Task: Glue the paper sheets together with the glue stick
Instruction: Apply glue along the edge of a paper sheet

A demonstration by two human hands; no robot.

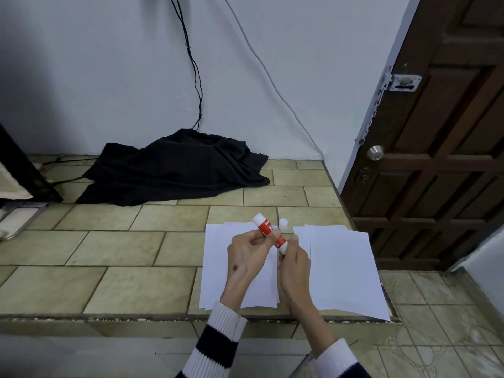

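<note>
A red and white glue stick (266, 227) is held tilted above the paper, its upper end pointing up and to the left. My left hand (249, 255) pinches its middle with fingers and thumb. My right hand (294, 266) grips its lower end. A small white cap (283, 224) stands on the counter just behind my hands. A stack of white sheets (215, 268) lies under my left hand. A second stack of white sheets (343, 268) lies to the right, its near corner past the counter edge.
The tiled counter (109, 255) stretches left, with its front edge near my sleeves. A black cloth (174, 170) is heaped at the back by the wall, with cables above it. A dark wooden door (436, 159) stands at the right. A dark object (24, 173) sits at the far left.
</note>
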